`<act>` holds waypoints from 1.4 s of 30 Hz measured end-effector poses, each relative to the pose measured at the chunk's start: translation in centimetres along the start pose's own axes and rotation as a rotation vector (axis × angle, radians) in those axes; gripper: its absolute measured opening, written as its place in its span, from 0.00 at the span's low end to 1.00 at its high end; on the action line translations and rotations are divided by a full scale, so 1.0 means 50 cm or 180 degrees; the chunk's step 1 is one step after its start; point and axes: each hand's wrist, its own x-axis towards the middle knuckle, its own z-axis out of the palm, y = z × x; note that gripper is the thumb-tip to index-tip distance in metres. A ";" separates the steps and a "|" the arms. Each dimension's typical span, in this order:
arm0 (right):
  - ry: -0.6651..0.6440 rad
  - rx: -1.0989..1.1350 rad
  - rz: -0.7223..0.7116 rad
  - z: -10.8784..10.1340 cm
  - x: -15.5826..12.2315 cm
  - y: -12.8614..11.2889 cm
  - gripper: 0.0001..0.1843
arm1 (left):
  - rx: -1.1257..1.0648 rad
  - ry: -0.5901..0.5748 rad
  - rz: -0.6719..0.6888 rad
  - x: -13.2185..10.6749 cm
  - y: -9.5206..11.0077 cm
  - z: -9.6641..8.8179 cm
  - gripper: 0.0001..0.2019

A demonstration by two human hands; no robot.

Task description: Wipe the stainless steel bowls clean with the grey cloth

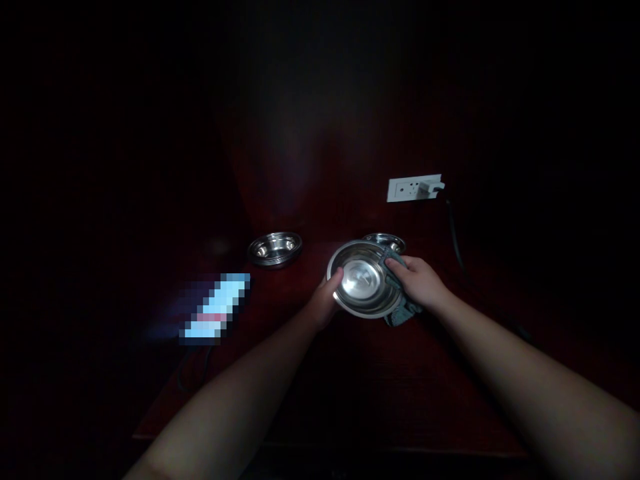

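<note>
A shiny steel bowl (361, 280) is held up above the dark red table, its inside tilted toward me. My left hand (326, 301) grips its left rim, thumb over the edge and fingers hidden underneath. At the right rim my right hand (417, 280) is closed on a grey-green cloth (400, 310), which it presses against the bowl, thumb inside. Part of the cloth hangs below the rim. Behind the held bowl, another steel dish (387, 240) is partly hidden. Further left stand nested steel bowls (275, 250).
A lit, pixelated phone-like screen (217, 310) lies on the left of the table (350, 400), a cable near it. On the back wall is a white socket plate (407, 189) with a plug in it; its cord (454, 233) runs down to the right. The surroundings are very dark.
</note>
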 end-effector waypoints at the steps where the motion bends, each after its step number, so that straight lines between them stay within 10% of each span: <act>1: -0.0087 -0.0048 -0.0005 0.000 -0.002 -0.004 0.23 | -0.0025 -0.0027 0.0046 0.000 0.000 0.004 0.24; 42: -0.0590 -0.0349 -0.0025 -0.015 -0.002 -0.003 0.22 | 0.0159 -0.0314 -0.0465 0.003 0.005 -0.009 0.31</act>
